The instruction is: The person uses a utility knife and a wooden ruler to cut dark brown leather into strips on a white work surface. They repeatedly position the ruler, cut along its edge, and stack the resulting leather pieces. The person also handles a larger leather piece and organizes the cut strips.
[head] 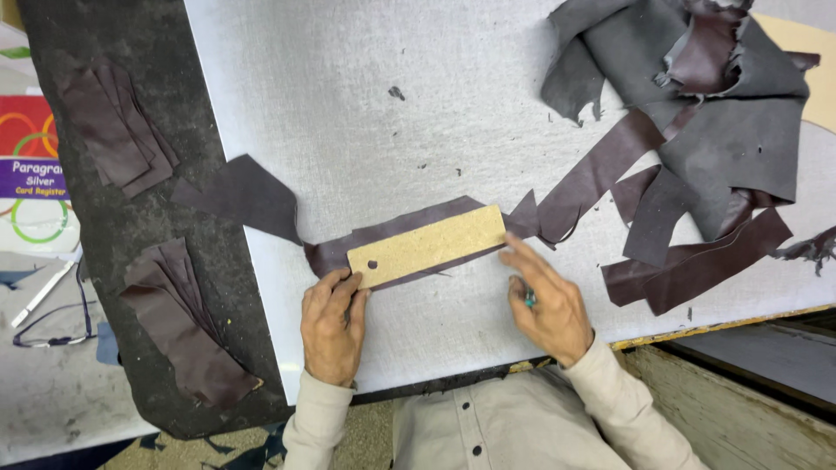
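template: my tan cardboard template (428, 245), a long rectangle with a punched hole near its left end, lies flat and slightly tilted, right end higher
leather strip: my dark brown leather strip (383, 233) lies flat under the template on the white cutting board, its edges showing above and below the card, its ragged ends running past both short sides

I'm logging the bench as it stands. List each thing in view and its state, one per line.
Cardboard template: flat on a dark leather strip, pinned by both hands.
Dark leather strip: lying under the template, ends sticking out.
Left hand: fingertips pressing the template's holed end.
Right hand: fingers at the other end, gripping a small tool.
Leather scraps: loose, heaped.
Cut leather pieces: stacked.
Glasses: lying unfolded.
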